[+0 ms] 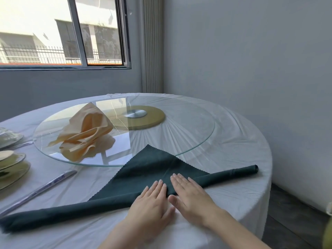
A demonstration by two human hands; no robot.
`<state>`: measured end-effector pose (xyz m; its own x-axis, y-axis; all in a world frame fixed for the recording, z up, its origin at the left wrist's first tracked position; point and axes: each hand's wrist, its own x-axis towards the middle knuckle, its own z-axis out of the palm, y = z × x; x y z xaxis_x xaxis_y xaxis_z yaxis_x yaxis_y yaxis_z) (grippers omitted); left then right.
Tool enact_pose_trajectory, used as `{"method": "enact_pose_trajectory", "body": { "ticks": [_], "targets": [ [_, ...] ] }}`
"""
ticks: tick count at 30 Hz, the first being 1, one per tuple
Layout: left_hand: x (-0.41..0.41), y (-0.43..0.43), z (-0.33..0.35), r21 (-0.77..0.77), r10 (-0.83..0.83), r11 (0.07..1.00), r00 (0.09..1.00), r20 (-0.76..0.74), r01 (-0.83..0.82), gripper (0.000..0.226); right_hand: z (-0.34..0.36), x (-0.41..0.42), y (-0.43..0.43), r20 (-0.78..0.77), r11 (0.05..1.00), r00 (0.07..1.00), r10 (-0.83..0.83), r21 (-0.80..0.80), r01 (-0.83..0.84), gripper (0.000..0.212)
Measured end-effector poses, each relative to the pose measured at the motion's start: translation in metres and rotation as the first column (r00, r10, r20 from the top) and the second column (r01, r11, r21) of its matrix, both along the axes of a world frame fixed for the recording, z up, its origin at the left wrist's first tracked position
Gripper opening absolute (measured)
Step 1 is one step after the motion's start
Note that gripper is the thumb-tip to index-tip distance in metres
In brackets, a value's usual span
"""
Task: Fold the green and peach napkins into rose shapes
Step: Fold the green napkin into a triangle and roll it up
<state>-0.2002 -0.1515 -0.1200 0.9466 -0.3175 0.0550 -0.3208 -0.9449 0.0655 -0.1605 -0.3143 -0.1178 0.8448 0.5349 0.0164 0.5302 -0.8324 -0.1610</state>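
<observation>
Near edge of the bench (233,144), head view: the green napkin (152,168) lies on the white cloth as a triangle. Its long side is rolled into a tube that runs from the near left corner up to the far right.
Napkin tip: it points away from the person and seems to lap over the rim of the glass turntable (194,126), though the glass makes that hard to judge.
Left hand (152,200): palm down across the middle of the roll. Its fingers (158,186) are straight and held close together, reaching onto the flat cloth beyond the roll.
Right hand (190,193): just beside the left one, also flat on the roll. Its fingers (179,180) lie straight, side by side, and the thumb points toward the other hand.
Peach napkin (86,133): a loose crumpled heap on the left part of the turntable, one corner standing up, apart from the green one.
Turntable hub: a gold disc (154,115) with a silver cap sits under the glass.
Left edge: stacked plates (10,164), with a long wrapped packet (45,187) lying between them and the roll.
Behind: a window (62,33) in the grey wall.
</observation>
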Motion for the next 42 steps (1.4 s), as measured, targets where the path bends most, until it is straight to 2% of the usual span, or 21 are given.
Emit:
{"method": "enact_pose_trajectory", "body": {
  "ticks": [2,5,9,11,13,14,18,22,26,31,35,42],
  "targets": [
    [-0.004,0.003,0.003,0.032,0.024,0.999,0.999,-0.026,-0.023,0.076,-0.001,0.0,-0.001,-0.014,1.0,1.0,-0.001,-0.01,0.001,0.123],
    [-0.01,0.022,0.004,0.073,0.09,0.994,0.995,-0.047,-0.086,0.099,0.0,-0.001,-0.001,-0.032,1.0,0.999,-0.009,-0.001,0.009,0.124],
    [-0.023,0.053,-0.007,0.116,0.188,0.975,0.981,0.041,-0.191,0.082,0.003,-0.001,0.002,-0.041,1.0,0.999,-0.003,-0.022,0.002,0.126],
    [-0.029,0.058,0.005,0.065,0.202,0.978,0.979,-0.023,-0.2,0.095,0.006,-0.001,0.005,-0.049,1.0,0.999,0.004,-0.03,-0.006,0.126],
    [-0.03,0.057,0.004,0.013,0.162,0.987,0.987,-0.014,-0.162,0.11,0.009,-0.004,0.016,-0.024,0.998,0.998,0.051,-0.031,-0.052,0.124],
    [-0.03,0.055,0.005,0.001,0.172,0.985,0.984,-0.054,-0.172,0.109,0.01,-0.007,0.023,-0.005,0.996,0.996,0.089,-0.029,-0.089,0.123],
    [-0.028,0.059,0.002,0.007,0.14,0.99,0.99,-0.027,-0.14,0.104,0.003,-0.016,0.047,0.003,0.982,0.982,0.188,-0.01,-0.188,0.117],
    [-0.037,0.083,0.007,-0.003,0.08,0.997,0.995,-0.054,-0.08,0.102,-0.003,-0.014,0.046,0.003,0.986,0.986,0.168,0.001,-0.168,0.117],
    [-0.054,0.12,0.01,0.018,0.116,0.993,0.991,-0.071,-0.115,0.095,-0.003,-0.015,0.046,-0.016,0.985,0.985,0.17,0.006,-0.17,0.116],
    [-0.072,0.159,0.012,-0.003,0.11,0.994,0.988,-0.107,-0.111,0.089,-0.003,-0.014,0.043,-0.022,0.984,0.984,0.176,0.001,-0.176,0.101],
    [-0.083,0.187,0.01,0.022,0.16,0.987,0.98,-0.12,-0.159,0.084,-0.003,-0.013,0.042,-0.031,0.984,0.984,0.177,-0.008,-0.177,0.097],
    [-0.1,0.216,0.005,0.013,0.269,0.963,0.956,-0.117,-0.269,0.094,-0.002,-0.012,0.043,-0.039,0.982,0.983,0.18,-0.048,-0.182,0.098]
  ]
}}
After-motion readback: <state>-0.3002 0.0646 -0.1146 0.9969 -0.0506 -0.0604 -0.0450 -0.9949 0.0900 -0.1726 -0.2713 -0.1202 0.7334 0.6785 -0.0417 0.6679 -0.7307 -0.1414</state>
